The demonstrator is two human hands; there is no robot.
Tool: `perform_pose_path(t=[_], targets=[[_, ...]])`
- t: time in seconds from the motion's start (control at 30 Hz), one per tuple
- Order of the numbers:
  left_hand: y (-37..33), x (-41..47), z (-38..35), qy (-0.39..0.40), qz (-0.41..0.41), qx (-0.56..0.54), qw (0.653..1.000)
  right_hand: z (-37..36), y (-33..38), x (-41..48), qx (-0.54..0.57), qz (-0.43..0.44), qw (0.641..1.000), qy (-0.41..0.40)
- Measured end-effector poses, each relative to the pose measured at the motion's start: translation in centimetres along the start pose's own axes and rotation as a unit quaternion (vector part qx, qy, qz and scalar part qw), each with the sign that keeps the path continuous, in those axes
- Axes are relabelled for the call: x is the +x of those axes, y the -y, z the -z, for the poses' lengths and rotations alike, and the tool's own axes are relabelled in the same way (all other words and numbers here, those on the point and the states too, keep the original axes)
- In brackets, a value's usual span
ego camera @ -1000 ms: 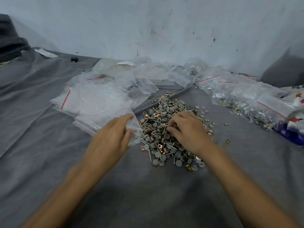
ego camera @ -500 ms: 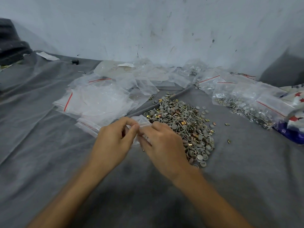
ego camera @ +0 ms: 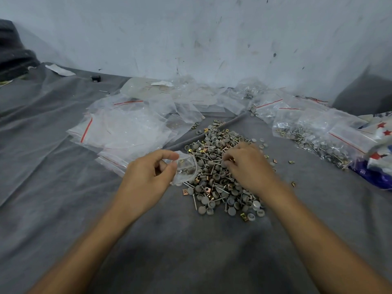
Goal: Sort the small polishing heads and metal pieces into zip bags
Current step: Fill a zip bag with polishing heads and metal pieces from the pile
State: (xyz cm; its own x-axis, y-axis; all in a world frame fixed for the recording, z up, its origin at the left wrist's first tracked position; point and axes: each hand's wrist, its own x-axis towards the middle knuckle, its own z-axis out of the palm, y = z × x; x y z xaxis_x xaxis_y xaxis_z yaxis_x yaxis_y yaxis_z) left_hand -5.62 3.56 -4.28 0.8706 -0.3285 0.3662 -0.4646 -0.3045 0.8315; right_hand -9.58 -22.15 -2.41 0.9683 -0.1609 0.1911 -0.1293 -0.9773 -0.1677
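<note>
A heap of grey polishing heads on thin shafts, mixed with small brass metal pieces [ego camera: 214, 177], lies on the grey cloth [ego camera: 191, 251] in the middle. My left hand [ego camera: 148, 177] pinches a small clear zip bag [ego camera: 186, 168] by its mouth at the heap's left edge; a few pieces show inside it. My right hand [ego camera: 246, 166] rests on top of the heap with its fingers curled down into the pieces; what they pinch is hidden.
Empty zip bags with red strips [ego camera: 127, 130] are spread at the back left. Filled bags of heads and pins [ego camera: 314, 136] lie at the right, beside a blue and white packet [ego camera: 379, 158]. A stained wall [ego camera: 212, 39] closes the back. A few stray brass pieces [ego camera: 291, 162] lie right of the heap.
My right hand left the bag's mouth and moved right onto the heap. My left hand kept hold of the small bag, which now hangs open beside the pile.
</note>
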Motion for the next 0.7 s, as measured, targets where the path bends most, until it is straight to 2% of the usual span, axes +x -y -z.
perform_pose_path(t=[0.23,0.3,0.37,0.43,0.6,0.7], targets=[[-0.1,-0.2,0.0,0.005,-0.001,0.015,1.000,0.7,0.6,-0.5,0.025,-0.006,1.000,-0.009],[-0.2,-0.2,0.0,0.004,0.000,0.016,1.000,1.6,1.5,-1.4,0.105,0.013,0.994,-0.030],[-0.3,-0.2,0.0,0.002,-0.001,0.021,1.000,2.4,3.3,-2.8,0.228,0.049,0.972,-0.026],[-0.4,-0.2,-0.1,-0.002,0.002,0.024,1.000,2.2,5.6,-3.8,0.288,0.085,0.954,-0.026],[-0.7,-0.5,-0.1,-0.004,0.002,0.019,1.000,0.1,8.5,-3.4,0.221,0.105,0.968,-0.052],[-0.6,-0.6,-0.1,0.001,-0.003,0.026,1.000,0.3,8.0,-2.8,0.272,0.087,0.955,-0.082]])
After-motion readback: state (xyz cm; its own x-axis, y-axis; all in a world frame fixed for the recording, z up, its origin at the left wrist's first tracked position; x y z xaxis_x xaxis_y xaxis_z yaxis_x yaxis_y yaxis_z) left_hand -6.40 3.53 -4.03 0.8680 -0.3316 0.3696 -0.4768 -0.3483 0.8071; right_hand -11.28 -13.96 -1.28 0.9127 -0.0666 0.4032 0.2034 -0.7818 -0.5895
